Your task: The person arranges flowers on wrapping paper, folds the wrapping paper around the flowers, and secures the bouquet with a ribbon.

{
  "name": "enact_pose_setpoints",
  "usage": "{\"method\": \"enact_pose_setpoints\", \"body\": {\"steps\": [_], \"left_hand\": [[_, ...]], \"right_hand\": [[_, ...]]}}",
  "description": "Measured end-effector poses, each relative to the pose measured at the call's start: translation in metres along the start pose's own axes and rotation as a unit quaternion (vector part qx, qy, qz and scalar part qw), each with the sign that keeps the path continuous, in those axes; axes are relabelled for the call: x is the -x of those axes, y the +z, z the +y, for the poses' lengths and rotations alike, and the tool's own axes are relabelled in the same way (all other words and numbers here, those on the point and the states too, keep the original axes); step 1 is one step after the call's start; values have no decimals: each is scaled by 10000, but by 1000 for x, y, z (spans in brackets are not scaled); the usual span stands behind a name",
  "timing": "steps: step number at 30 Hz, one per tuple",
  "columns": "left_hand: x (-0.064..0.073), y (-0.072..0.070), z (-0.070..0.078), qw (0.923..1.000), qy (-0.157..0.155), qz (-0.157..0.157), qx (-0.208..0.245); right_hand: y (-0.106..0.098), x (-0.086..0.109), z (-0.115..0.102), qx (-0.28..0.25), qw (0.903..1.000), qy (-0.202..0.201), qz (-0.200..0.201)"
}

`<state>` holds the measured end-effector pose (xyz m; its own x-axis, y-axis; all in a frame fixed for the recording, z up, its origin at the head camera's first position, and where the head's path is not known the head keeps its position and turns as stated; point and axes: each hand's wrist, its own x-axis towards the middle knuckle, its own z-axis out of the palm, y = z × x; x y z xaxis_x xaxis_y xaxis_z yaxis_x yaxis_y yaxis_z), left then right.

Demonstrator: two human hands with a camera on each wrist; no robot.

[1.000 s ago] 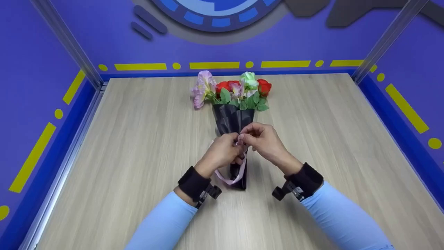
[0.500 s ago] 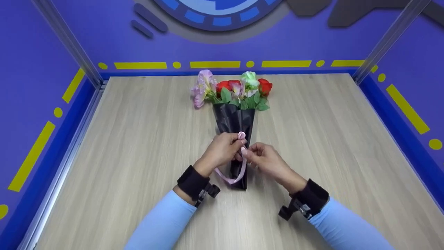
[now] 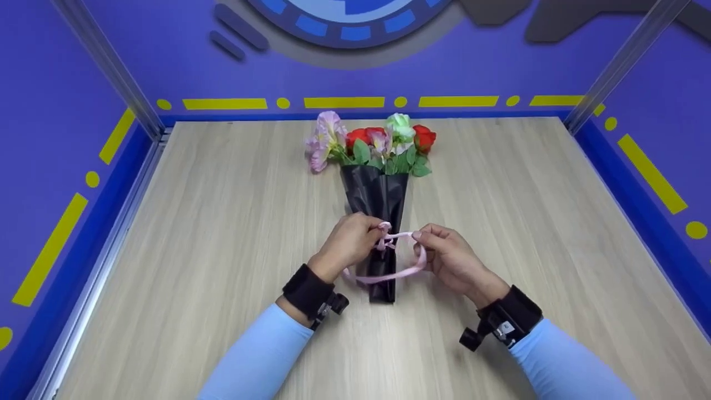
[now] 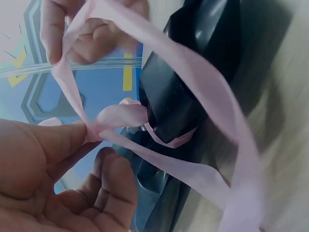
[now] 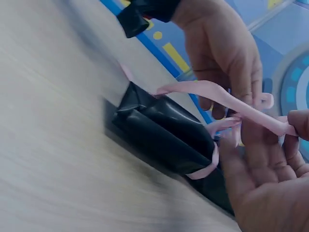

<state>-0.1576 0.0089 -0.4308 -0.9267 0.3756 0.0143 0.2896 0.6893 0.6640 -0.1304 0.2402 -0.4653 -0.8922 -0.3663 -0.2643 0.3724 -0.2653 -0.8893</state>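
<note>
A bouquet in black wrapping (image 3: 366,189) lies on the table, its flowers pointing away from me. Pink ribbon (image 5: 203,169) circles the narrow part of the wrapping. My left hand (image 3: 350,241) pinches a ribbon loop (image 4: 120,116) between thumb and forefinger, just above the wrapping. To the right, my right hand (image 3: 452,258) pinches a stretch of the same ribbon (image 3: 400,235), drawn nearly straight between both hands. From there a long free part (image 3: 389,276) curves back over the bouquet's lower end. The left fingers partly hide the crossing of the ribbon in the head view.
Pink blooms (image 3: 328,139), red roses (image 3: 425,139) and a pale green one (image 3: 400,129) spread at the bouquet's far end. The wooden table (image 3: 233,211) is bordered by blue walls (image 3: 355,83) at the back and sides.
My right hand has moved down and then right, pulling the ribbon out sideways from the left hand. The left hand stays nearly in place, with the loop at its fingertips now smaller.
</note>
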Motion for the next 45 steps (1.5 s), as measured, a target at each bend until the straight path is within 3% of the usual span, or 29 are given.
{"method": "enact_pose_setpoints", "body": {"steps": [2, 4, 6, 8, 12, 15, 19, 24, 33, 36, 40, 45], "left_hand": [[0, 0, 0, 9999, -74, -58, 138], [-1, 0, 1, 9994, -173, -106, 269], [-1, 0, 1, 9989, -235, -124, 379], [-2, 1, 2, 9981, -282, -157, 529], [-4, 2, 2, 9972, -252, -195, 677], [-4, 3, 3, 9975, -121, -203, 668], [-3, 2, 4, 9972, 66, -234, 709], [-4, 2, 3, 9964, 227, -258, 773], [-3, 7, -2, 9971, 307, -113, 682], [-3, 11, -3, 9981, 393, -9, 464], [-4, 20, -3, 9971, 625, 422, -60], [-6, 31, -6, 9852, 922, 1206, -796]], "right_hand": [[-4, -1, -6, 272, 9996, 62, 46], [-7, -3, -11, 869, 9961, 0, 116], [-9, -5, -13, 1692, 9853, -128, 184], [-9, -7, -12, 2540, 9664, -336, 221], [-2, -12, 2, 3923, 9140, -937, 438], [6, -17, 10, 4318, 8901, -1267, 729], [15, -22, 13, 4428, 8782, -1510, 991], [22, -28, 16, 4552, 8625, -1964, 1012], [22, -33, 19, 4413, 8652, -1942, 1374], [21, -33, 19, 4377, 8671, -1914, 1412], [20, -33, 18, 4204, 8790, -1884, 1229], [18, -34, 16, 3793, 9053, -1637, 989]]}}
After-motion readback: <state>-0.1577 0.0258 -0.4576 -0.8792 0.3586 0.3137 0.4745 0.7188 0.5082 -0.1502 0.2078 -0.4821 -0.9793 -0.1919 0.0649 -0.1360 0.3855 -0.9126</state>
